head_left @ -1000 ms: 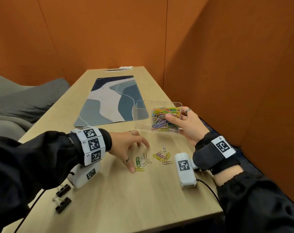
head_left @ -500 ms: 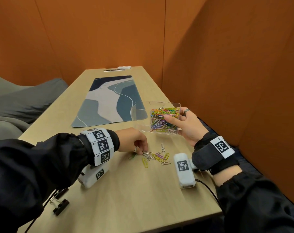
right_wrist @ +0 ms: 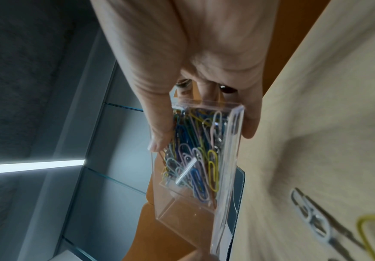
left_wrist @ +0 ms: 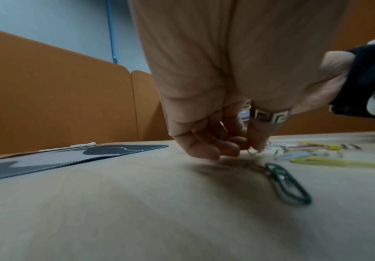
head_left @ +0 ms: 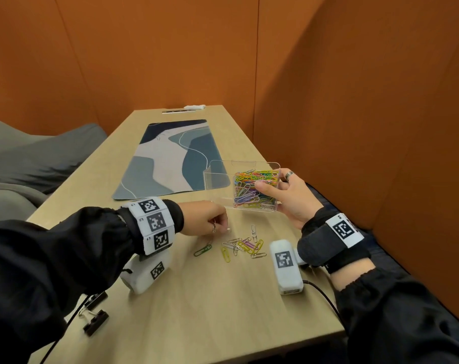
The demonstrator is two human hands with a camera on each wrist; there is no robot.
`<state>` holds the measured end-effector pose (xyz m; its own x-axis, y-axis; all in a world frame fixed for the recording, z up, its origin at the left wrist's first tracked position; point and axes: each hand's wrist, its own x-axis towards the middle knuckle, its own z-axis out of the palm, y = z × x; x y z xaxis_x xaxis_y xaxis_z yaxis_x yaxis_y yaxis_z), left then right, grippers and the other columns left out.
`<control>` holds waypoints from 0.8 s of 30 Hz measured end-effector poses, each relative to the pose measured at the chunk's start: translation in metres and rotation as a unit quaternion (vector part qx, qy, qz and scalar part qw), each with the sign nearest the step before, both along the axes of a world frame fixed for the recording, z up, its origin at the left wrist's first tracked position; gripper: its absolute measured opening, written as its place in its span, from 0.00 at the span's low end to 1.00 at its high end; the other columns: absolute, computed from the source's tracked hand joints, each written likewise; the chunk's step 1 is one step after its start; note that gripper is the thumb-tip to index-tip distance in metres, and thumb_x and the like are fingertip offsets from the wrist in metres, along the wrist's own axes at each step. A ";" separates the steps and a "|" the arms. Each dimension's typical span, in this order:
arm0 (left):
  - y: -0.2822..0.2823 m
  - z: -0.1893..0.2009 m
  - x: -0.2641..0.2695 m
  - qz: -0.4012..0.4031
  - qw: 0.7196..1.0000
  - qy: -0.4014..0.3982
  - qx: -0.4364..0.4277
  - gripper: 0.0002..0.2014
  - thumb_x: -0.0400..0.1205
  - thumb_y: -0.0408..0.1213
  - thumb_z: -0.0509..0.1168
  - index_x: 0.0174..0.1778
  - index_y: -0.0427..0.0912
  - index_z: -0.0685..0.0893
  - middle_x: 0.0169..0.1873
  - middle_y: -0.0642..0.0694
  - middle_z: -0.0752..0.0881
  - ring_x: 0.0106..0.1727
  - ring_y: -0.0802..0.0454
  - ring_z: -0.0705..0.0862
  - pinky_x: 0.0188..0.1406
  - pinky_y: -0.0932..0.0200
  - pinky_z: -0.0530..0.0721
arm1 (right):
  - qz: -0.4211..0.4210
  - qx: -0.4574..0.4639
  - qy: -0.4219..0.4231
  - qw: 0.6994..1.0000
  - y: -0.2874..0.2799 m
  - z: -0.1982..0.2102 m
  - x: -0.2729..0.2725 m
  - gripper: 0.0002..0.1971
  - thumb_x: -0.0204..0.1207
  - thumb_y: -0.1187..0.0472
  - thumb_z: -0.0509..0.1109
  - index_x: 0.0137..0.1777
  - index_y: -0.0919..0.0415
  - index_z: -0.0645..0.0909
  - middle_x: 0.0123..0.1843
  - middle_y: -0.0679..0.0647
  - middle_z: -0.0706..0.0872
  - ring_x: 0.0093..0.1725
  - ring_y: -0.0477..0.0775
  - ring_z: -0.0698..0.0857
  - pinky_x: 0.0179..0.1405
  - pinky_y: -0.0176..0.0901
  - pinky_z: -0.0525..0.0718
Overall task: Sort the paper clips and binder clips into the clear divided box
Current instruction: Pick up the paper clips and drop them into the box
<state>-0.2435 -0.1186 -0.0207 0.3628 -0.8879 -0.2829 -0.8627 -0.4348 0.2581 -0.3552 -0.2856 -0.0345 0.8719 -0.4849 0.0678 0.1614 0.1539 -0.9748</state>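
Holding the clear divided box [head_left: 242, 189] tilted at centre right of the head view, the right hand [head_left: 292, 198] has its thumb across the open face and its fingers behind the wall. One compartment is packed with coloured paper clips; the other, toward the frame's centre, looks bare. The left hand [head_left: 206, 219] sits knuckles-up on the table [head_left: 196, 311] just left of the loose paper clips [head_left: 242, 245], its fingertips [left_wrist: 206, 153] bunched tightly together. A thin wire shows at the tips in the left wrist view, so it seems to pinch a clip, though blur leaves this uncertain. The relation that matters: the box mouth lies up and to the right of those fingertips, near them, so the left hand is the one placed to carry clips across. A green paper clip [head_left: 202, 250] lies just below that hand, its long axis running lower left to upper right. Two binder clips [head_left: 94, 315] wait at lower left, well apart from the box.
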 end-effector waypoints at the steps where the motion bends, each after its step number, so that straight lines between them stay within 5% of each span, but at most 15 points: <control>1: 0.000 0.004 -0.001 0.004 1.000 0.009 -0.018 0.08 0.83 0.39 0.62 0.55 0.41 0.81 0.51 0.46 0.84 0.48 0.53 0.78 0.51 0.63 0.76 | -0.001 -0.003 0.000 1.000 0.000 -0.001 0.000 0.20 0.71 0.68 0.73 0.61 0.64 0.71 0.51 0.59 0.88 0.43 0.49 0.90 0.39 0.44 0.90; 5: -0.005 0.012 -0.011 -0.012 0.999 0.030 -0.011 0.07 0.82 0.40 0.64 0.53 0.44 0.82 0.44 0.55 0.81 0.45 0.59 0.77 0.44 0.70 0.74 | 0.001 -0.004 -0.003 1.000 -0.001 -0.002 0.002 0.18 0.71 0.69 0.73 0.59 0.63 0.72 0.51 0.59 0.88 0.44 0.51 0.89 0.41 0.44 0.90; 10: -0.012 0.000 -0.022 -0.035 0.999 0.006 0.032 0.09 0.80 0.41 0.67 0.53 0.43 0.83 0.55 0.47 0.83 0.52 0.55 0.79 0.55 0.62 0.76 | 0.001 -0.009 -0.001 1.000 -0.002 -0.002 0.001 0.20 0.71 0.68 0.74 0.60 0.64 0.72 0.51 0.60 0.88 0.45 0.52 0.89 0.43 0.46 0.90; 16: -0.015 -0.004 -0.024 -0.014 1.000 0.003 0.024 0.25 0.71 0.49 0.74 0.61 0.44 0.78 0.51 0.50 0.81 0.51 0.53 0.80 0.53 0.60 0.79 | 0.000 -0.022 0.010 1.000 -0.003 -0.004 0.003 0.22 0.70 0.67 0.75 0.62 0.65 0.72 0.55 0.64 0.88 0.49 0.55 0.89 0.51 0.53 0.88; 19: -0.018 -0.005 -0.024 -0.025 1.000 0.003 0.011 0.20 0.74 0.44 0.74 0.60 0.43 0.81 0.52 0.47 0.84 0.47 0.56 0.79 0.46 0.66 0.76 | -0.003 -0.028 0.013 1.000 -0.003 -0.004 0.004 0.20 0.69 0.67 0.75 0.59 0.62 0.73 0.57 0.65 0.87 0.52 0.58 0.88 0.54 0.57 0.87; 24: -0.021 -0.004 -0.027 -0.035 0.999 0.001 0.000 0.12 0.78 0.37 0.70 0.57 0.41 0.85 0.54 0.45 0.87 0.47 0.57 0.79 0.47 0.68 0.75 | -0.005 -0.025 0.011 1.000 -0.004 -0.005 0.004 0.20 0.69 0.67 0.75 0.59 0.63 0.73 0.58 0.66 0.87 0.54 0.61 0.88 0.55 0.59 0.86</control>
<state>-0.2706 -0.1398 -0.0249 0.2993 -0.9111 -0.2833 -0.8906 -0.3733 0.2597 -0.3515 -0.2892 -0.0395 0.8689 -0.4896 0.0722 0.1405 0.1040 -0.9846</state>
